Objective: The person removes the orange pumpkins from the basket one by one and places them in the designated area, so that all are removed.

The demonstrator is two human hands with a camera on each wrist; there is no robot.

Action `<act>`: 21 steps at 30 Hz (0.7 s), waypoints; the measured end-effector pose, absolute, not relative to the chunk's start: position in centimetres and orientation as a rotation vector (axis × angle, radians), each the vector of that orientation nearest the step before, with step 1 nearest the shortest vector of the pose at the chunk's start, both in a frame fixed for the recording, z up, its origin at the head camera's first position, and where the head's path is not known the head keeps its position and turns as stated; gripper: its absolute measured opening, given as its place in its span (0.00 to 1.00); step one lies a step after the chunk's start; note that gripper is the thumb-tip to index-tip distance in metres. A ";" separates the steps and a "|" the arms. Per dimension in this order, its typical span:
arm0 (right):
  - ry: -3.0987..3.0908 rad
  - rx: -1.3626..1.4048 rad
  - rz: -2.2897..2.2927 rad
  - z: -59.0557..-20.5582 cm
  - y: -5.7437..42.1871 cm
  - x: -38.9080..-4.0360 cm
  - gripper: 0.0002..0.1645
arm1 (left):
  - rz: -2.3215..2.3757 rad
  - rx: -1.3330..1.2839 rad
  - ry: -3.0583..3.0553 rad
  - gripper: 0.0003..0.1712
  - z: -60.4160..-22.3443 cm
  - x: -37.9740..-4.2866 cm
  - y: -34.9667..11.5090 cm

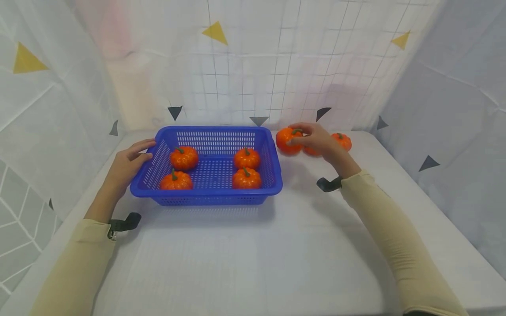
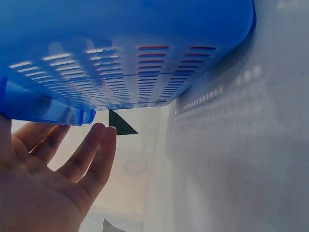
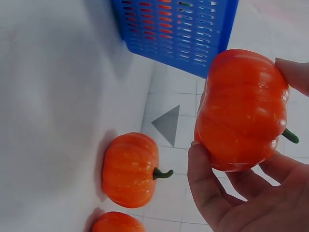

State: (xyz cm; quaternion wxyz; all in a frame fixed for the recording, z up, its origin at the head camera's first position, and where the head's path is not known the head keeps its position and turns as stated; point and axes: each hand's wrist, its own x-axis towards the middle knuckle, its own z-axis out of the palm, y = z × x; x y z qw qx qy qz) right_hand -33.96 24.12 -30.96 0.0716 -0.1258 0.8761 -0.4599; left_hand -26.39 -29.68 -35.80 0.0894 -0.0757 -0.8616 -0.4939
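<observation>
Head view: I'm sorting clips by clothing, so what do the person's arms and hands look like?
The left sleeve and right sleeve are long and beige. A black, blunt-ended fitting juts from the end of each. The left grip and right grip are gloveless.

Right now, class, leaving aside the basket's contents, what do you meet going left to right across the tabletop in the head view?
Left hand, blue perforated basket, held orange pumpkin, right hand, rightmost orange pumpkin.
</observation>
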 end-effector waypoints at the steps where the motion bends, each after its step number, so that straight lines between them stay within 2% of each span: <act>1: 2.632 -0.370 -1.385 -31.1 24.2 -34.0 0.37 | -1.469 -0.226 -2.564 0.27 -35.8 -26.4 -29.7; 21: 2.662 -0.320 -1.335 -33.4 25.3 -34.2 0.41 | -1.473 -0.221 -2.562 0.27 -35.7 -26.4 -29.8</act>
